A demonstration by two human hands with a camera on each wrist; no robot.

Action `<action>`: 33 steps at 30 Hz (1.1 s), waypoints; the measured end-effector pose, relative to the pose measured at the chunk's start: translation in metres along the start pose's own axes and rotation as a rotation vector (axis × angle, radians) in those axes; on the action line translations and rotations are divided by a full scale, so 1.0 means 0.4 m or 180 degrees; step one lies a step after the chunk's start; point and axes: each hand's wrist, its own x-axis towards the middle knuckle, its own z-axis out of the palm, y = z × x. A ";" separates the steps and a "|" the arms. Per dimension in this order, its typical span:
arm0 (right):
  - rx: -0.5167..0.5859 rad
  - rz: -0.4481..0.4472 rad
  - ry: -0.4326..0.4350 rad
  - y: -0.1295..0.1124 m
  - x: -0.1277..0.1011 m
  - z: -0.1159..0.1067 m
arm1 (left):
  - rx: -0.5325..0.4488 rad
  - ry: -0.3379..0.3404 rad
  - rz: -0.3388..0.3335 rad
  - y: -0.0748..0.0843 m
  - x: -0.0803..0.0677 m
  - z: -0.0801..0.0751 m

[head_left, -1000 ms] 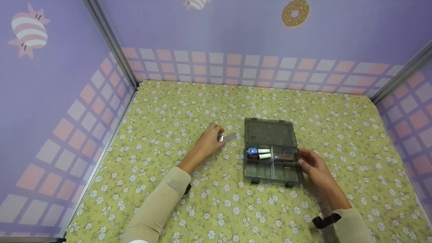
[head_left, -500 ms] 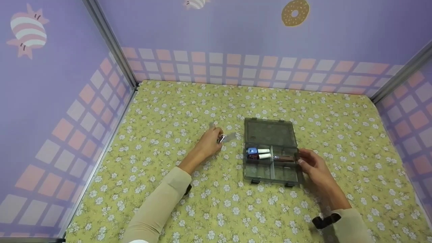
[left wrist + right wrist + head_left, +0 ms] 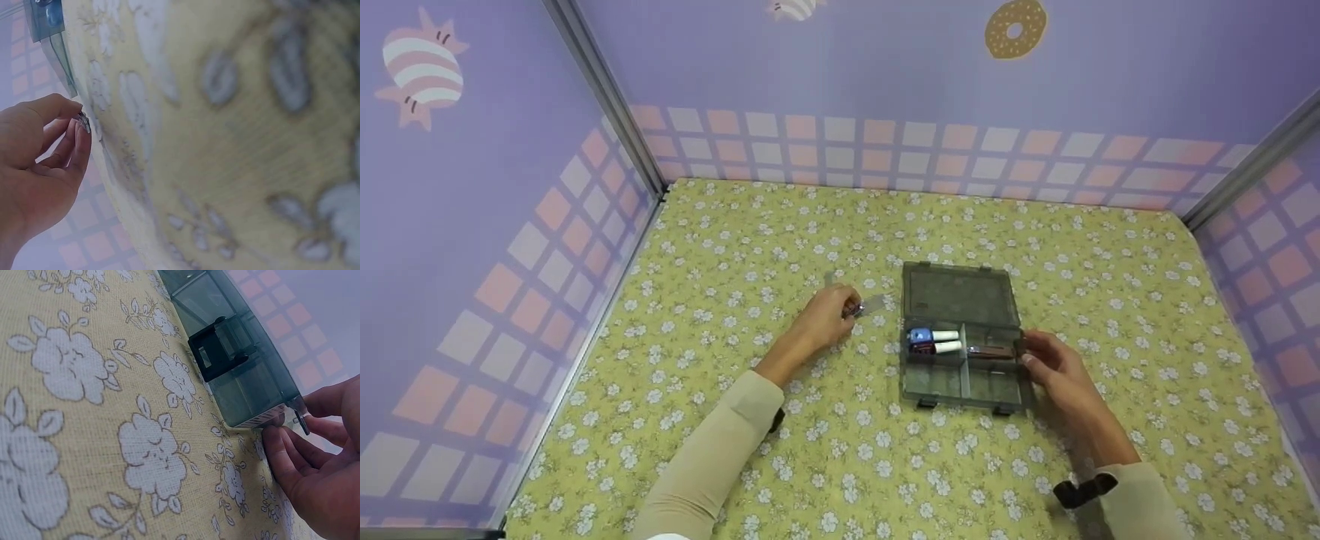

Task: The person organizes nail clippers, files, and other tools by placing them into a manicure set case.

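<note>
Currently, left hand (image 3: 821, 319) pinches small metal piece (image 3: 854, 309), nearer left edge of tabletop (image 3: 780, 232); right hand (image 3: 1059, 371) grips open box (image 3: 934, 381), nearer right edge. Likely best: firm pinch, steady box, low lift, minding translucent strip (image 3: 873, 304) beside piece.

Bright in the head view, with a soft shadow by the right arm (image 3: 1110, 442), but dim and blurry on the cloth (image 3: 236, 146) in the left wrist view
</note>
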 end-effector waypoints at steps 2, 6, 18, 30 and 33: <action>-0.0071 -0.0028 -0.0015 -0.002 0.000 -0.002 | -0.0031 -0.0021 0.0031 0.007 0.000 -0.002; -0.0210 -0.0090 -0.0014 -0.003 -0.002 -0.006 | -0.0109 -0.0063 0.0136 0.027 0.004 -0.005; -0.0074 -0.0034 0.0044 0.004 0.001 0.001 | -0.0002 -0.0228 0.0508 0.126 0.025 0.004; -0.0022 0.0034 0.0065 -0.006 -0.003 0.002 | -0.0050 -0.0418 0.0889 0.227 0.073 0.052; -0.0046 0.0048 0.0020 -0.006 -0.005 0.003 | -0.0078 -0.0432 0.0948 0.244 0.081 0.069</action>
